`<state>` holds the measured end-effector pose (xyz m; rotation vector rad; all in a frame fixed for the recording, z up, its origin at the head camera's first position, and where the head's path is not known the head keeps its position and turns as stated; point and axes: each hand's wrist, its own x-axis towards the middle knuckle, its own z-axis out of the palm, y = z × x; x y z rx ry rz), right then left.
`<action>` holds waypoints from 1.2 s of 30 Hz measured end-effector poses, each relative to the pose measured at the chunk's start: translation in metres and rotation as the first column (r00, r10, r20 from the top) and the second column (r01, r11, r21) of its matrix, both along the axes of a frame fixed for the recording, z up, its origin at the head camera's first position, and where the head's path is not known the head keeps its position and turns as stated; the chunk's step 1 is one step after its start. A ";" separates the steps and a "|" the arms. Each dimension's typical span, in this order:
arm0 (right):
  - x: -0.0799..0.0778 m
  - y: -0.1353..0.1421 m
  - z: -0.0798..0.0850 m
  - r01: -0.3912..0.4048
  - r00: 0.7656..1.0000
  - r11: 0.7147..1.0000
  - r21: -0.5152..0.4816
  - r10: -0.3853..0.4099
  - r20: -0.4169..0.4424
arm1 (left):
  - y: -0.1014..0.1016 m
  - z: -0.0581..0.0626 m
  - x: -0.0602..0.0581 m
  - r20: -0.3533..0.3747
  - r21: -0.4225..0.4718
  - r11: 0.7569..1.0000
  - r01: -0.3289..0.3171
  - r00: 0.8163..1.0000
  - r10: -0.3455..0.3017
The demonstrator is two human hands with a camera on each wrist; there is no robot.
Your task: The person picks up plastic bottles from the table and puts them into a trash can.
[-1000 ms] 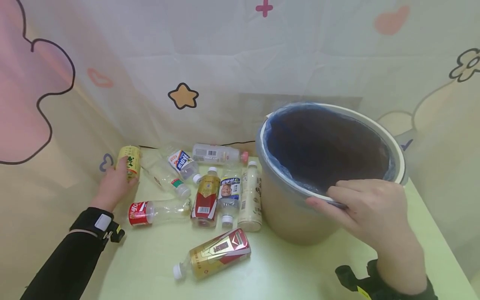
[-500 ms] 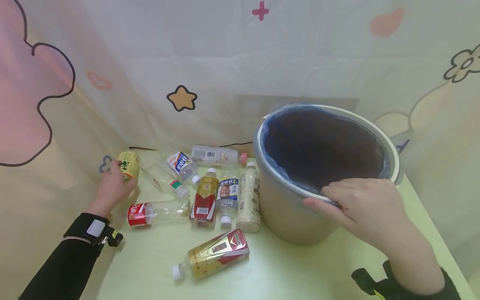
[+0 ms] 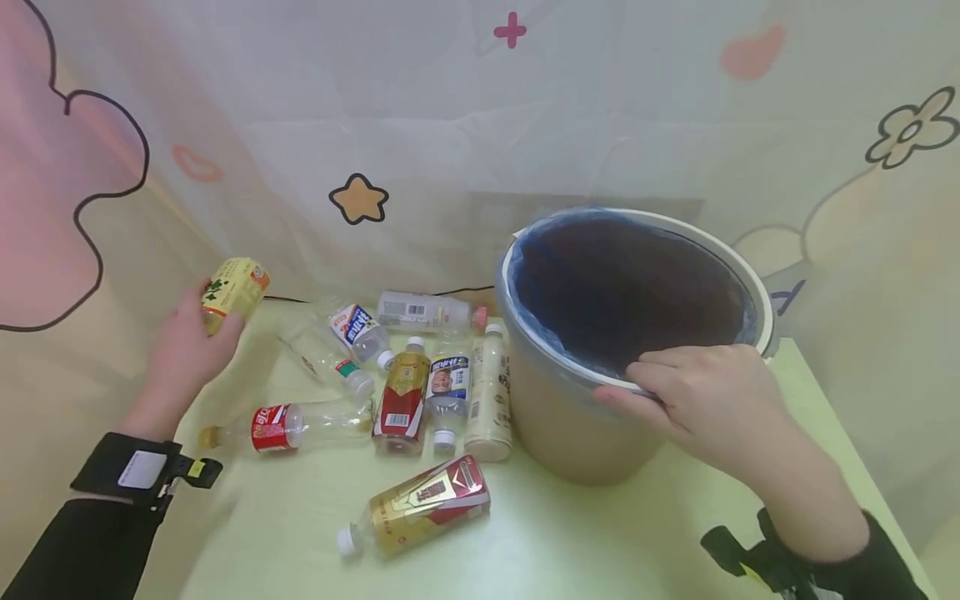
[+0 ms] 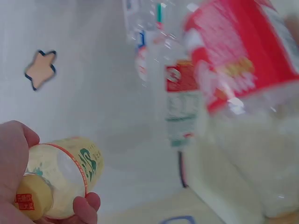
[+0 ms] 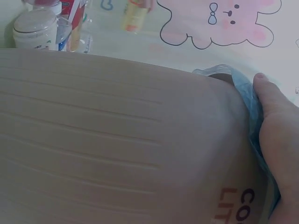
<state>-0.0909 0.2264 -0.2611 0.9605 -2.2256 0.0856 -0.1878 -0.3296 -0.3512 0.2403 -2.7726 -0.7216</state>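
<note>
In the head view my left hand (image 3: 193, 342) grips a bottle with a yellow label (image 3: 242, 287), lifted above the table's far left side. The left wrist view shows its yellow cap (image 4: 33, 198) near the palm and fingers wrapped around the body. My right hand (image 3: 708, 404) holds the near rim of a beige trash bin (image 3: 581, 437), fingers over the edge and thumb outside. A bluish bag (image 3: 534, 321) lines the bin, whose bottom is too dark to make out. Closest to my left hand on the table lies a clear bottle with a red label (image 3: 272, 427).
Several bottles lie left of the bin, among them a red-and-gold-label bottle (image 3: 403, 400), a cream bottle (image 3: 491, 400) and a pink-capped bottle (image 3: 427, 312). Another red-and-gold bottle (image 3: 420, 507) lies nearer the front. A printed curtain (image 3: 420, 125) hangs behind the table.
My left hand has raised the yellow-label bottle off the table and drawn it left, tilting it. The red-label bottle's cap has come into sight. My right hand stays on the bin's rim.
</note>
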 end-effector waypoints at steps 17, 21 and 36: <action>-0.009 0.008 -0.010 0.033 0.997 0.999 0.018 -0.034 0.065 | 0.128 0.096 0.017 -0.337 -0.081 0.960 0.268 0.899 -0.280; -0.009 0.011 -0.009 0.049 0.996 0.999 0.022 -0.051 0.072 | 0.161 0.109 0.015 -0.397 -0.079 0.931 0.357 0.845 -0.357; -0.012 0.006 -0.010 0.042 0.998 0.999 -0.004 -0.041 0.046 | 0.268 0.118 0.009 -0.430 -0.123 0.800 0.588 0.695 -0.577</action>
